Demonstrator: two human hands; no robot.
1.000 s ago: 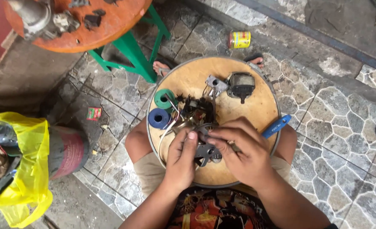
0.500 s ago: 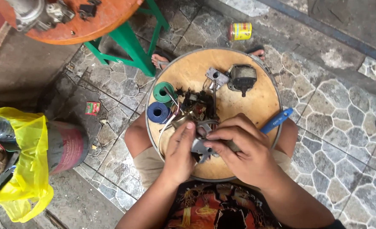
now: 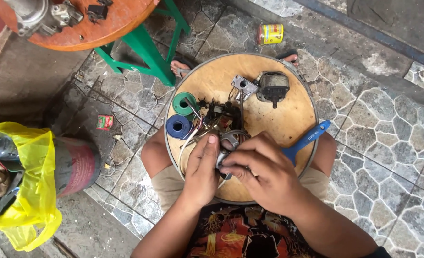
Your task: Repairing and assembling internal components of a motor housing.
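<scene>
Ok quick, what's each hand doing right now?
Left hand: closed on the grey metal part.
Right hand: closed on the same part.

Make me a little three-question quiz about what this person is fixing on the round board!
1. True or false: both hands hold the small grey metal part.
2. Which roll of tape lies nearer the person: A green or B blue?
3. Fill in: the blue-handled tool lies at the round wooden board's ____ side.

Key: 1 true; 2 B; 3 right.
</scene>
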